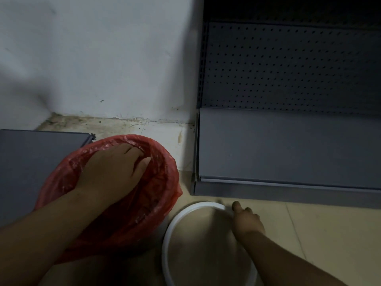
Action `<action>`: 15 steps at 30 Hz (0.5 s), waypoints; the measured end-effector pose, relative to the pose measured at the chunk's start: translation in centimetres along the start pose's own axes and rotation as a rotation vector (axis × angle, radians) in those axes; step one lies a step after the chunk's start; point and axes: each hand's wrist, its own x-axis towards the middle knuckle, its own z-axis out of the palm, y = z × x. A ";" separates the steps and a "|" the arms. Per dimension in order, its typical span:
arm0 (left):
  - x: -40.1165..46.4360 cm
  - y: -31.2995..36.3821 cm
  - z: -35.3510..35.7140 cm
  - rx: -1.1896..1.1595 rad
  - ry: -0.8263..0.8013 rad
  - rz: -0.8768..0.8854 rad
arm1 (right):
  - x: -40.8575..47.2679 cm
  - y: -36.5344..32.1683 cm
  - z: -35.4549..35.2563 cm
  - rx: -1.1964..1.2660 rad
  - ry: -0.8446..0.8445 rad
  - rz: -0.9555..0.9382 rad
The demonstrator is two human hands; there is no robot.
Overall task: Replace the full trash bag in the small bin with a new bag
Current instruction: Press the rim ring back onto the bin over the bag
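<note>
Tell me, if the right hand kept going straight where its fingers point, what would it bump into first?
Probably the grey shelf base. The right hand holds the white ring at its rim, fingers pointing up and away across bare floor. Nothing else shows in between, though depth is hard to judge in this dim view.

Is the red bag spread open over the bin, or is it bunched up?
Spread open: the red bag is folded over the rim, and the left hand reaches inside its open mouth.

head view, looking steeply down, close to floor (309, 234)
</note>
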 end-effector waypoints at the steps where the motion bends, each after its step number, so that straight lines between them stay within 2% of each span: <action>1: 0.0 -0.2 -0.1 0.000 0.003 0.001 | -0.1 -0.3 -0.6 -0.026 0.014 -0.009; 12: -0.8 -2.2 -1.2 0.014 0.046 -0.017 | -2.6 -4.4 -9.4 -0.279 0.093 -0.356; 15: -0.9 -2.9 -1.3 0.005 0.043 -0.018 | -3.1 -5.1 -12.7 -0.321 -0.013 -0.448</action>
